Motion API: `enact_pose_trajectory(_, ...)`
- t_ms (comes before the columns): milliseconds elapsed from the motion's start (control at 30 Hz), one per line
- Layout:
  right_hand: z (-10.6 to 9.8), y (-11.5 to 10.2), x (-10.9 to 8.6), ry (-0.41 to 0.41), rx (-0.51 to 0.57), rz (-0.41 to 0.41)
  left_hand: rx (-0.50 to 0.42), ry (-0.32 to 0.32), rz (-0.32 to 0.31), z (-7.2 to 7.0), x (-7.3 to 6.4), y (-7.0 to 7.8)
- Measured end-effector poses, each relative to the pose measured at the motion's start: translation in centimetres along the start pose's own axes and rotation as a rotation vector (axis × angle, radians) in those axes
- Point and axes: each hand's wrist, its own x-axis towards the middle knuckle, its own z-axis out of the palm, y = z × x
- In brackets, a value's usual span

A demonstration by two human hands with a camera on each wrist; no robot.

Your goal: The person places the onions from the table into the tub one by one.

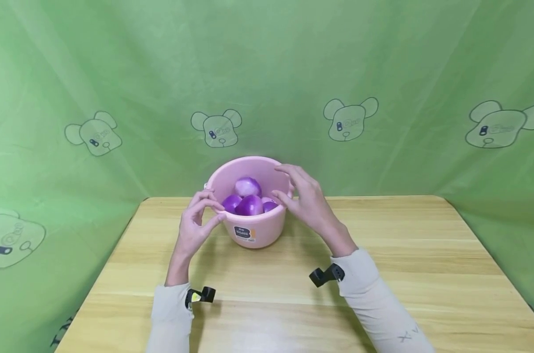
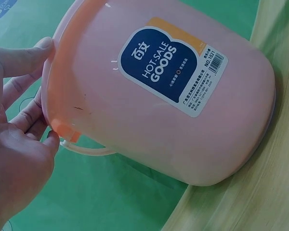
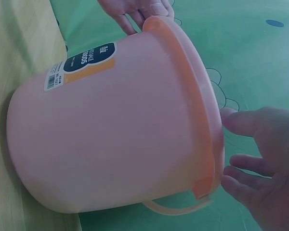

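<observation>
A pink plastic bucket (image 1: 260, 233) stands on the table, with several purple onions (image 1: 250, 205) piled inside. At its front left rim, my left hand (image 1: 195, 225) holds the edge between thumb and curved fingers; its fingertips (image 2: 47, 44) sit right at the rim in the left wrist view. Across from it, my right hand (image 1: 308, 201) spans the right rim with thumb and fingers spread apart. The right thumb (image 3: 238, 122) and fingertips meet the rim lightly in the right wrist view. A pale handle (image 2: 89, 150) hangs at the bucket's side.
A light wooden table (image 1: 403, 274) lies under the bucket and both forearms. Behind and around it hangs a green cloth (image 1: 284, 73) printed with bear-head outlines. Black wrist cameras (image 1: 326, 274) stick out from both sleeves. The bucket's front carries a label (image 2: 171, 67).
</observation>
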Motion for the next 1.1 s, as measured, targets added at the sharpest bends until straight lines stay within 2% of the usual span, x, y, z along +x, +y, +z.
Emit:
enact_pose_trajectory(567, -1.0, 0.1, -1.1, 0.091, 0.005, -0.03, 0.038, -0.01, 0.017, -0.4, 0.3, 0.2)
enact_pose_trajectory(733, -1.7, 0.2, -1.9, 0.118, 0.004, -0.028, 0.04, 0.002, 0.013, -0.5, 0.1, 0.4)
enact_pose_trajectory(1100, -3.2, 1.3, -3.9, 0.159, -0.034, -0.027, 0.062, 0.016, 0.056, -1.2, 1.0, 0.6)
